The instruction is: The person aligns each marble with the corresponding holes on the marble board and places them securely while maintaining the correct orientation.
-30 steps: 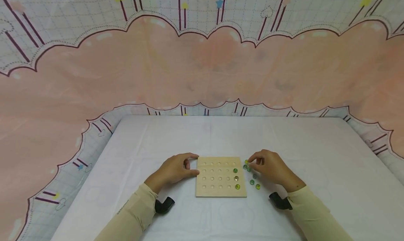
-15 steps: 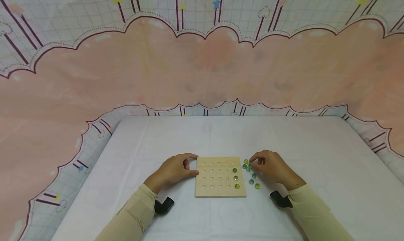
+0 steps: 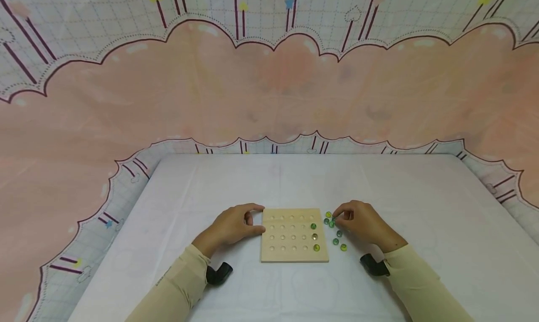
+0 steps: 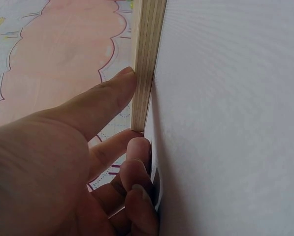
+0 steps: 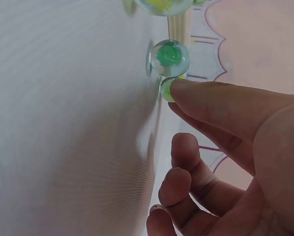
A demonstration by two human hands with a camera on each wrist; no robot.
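A square wooden board (image 3: pixel 287 254) with rows of round dimples lies flat on the table; green, clear and yellow-green marbles (image 3: pixel 316 248) sit in its right column. My left hand (image 3: pixel 231 226) touches the board's left side with outstretched thumb and index finger, the index at the far corner. In the left wrist view, the thumb (image 4: pixel 107 101) presses the board's edge (image 4: pixel 146 69), other fingers curled below. Right of the board, my right hand (image 3: pixel 362 223) pinches a green marble (image 5: pixel 166 90) between thumb and index finger, partly hidden by the thumb. Its other fingers curl loosely.
Several loose marbles lie right of the board, among them a yellow-green marble (image 3: pixel 328 214) by the right fingertips and another yellow-green marble (image 3: pixel 343 247) nearer the front. A white cloth (image 3: pixel 236 181) covers the table. A patterned curtain (image 3: pixel 269 97) hangs behind.
My right fingertips have shifted slightly right, from beside the far yellow-green marble to a green marble next to it. The left hand and the board stay in place.
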